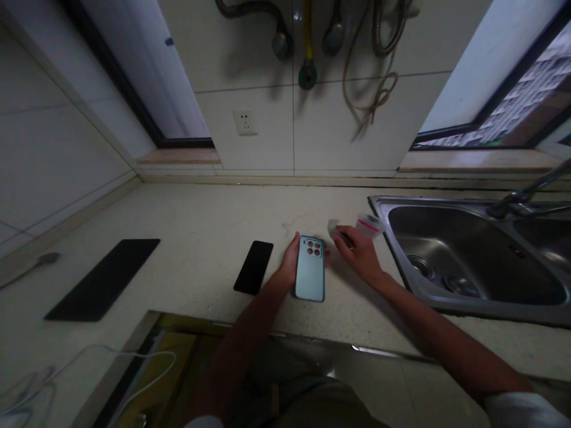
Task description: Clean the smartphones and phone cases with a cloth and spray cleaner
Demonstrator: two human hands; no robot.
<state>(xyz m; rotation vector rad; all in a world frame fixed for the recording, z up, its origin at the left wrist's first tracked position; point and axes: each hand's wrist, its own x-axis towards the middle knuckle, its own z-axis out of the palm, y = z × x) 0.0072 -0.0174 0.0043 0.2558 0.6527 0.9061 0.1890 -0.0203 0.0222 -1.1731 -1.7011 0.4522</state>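
Observation:
My left hand [291, 260] is closed round a pale teal phone case [310, 274], held above the counter with its back facing up. Reddish tones show in the four round camera rings near its top; whether a phone sits inside I cannot tell. To the left of that hand, a black phone [254, 267] lies flat on the counter. My right hand [358, 252] is closed, fingers bent, just right of the case. A small greyish piece [332, 227] is at its fingertips, too blurred to name. Right behind this hand lies a clear zip bag [369, 224] with a pink strip.
The pale counter [200, 214] runs along a tiled wall with a socket [245, 123], pipes and a hanging cord. A steel double sink [473, 255] is at the right. A dark flat mat [103, 279] and a white cable [111, 351] lie at the left.

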